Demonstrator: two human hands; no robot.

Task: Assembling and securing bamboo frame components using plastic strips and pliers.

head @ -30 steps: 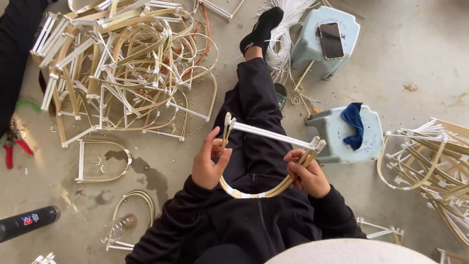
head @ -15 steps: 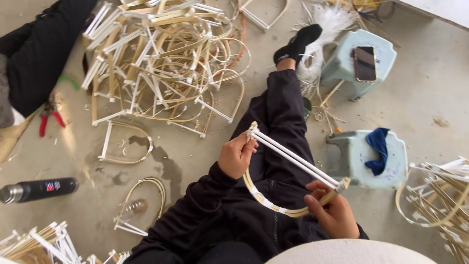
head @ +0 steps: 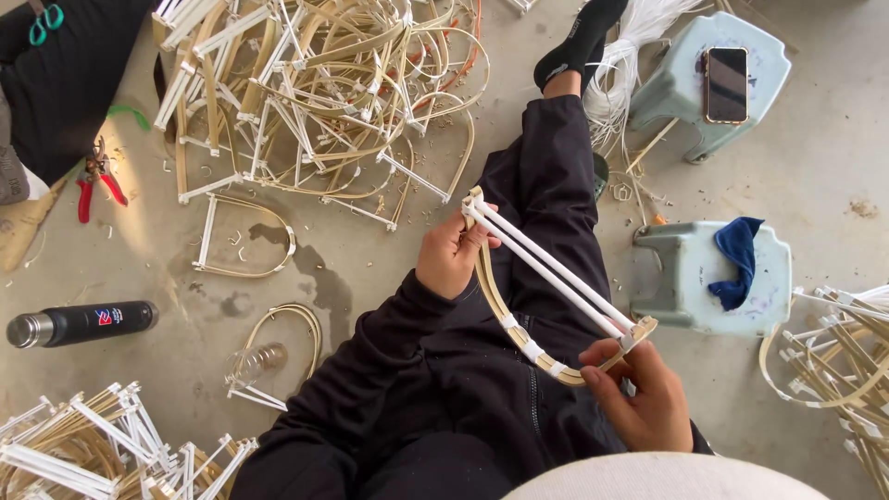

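I hold a bow-shaped frame (head: 546,268) over my lap: a curved tan bamboo strip joined at both ends to two straight white rods. My left hand (head: 451,255) grips its upper left end, fingers wrapped around the joint. At the lower right end my right hand (head: 639,393) pinches the strip and rod tips. My black-clad leg (head: 546,167) stretches out under the frame toward a black sock.
A large heap of similar frames (head: 315,93) lies on the concrete at upper left, more at lower left (head: 102,454) and right (head: 833,370). Two pale stools stand right: one (head: 722,83) bears a phone, one (head: 713,278) a blue cloth. A black flask (head: 83,322) and red pliers (head: 95,181) lie left.
The frame has turned from nearly level to a diagonal, my right hand dropping lower right and my left hand staying at the upper end. The view shifted so the heap sits further up.
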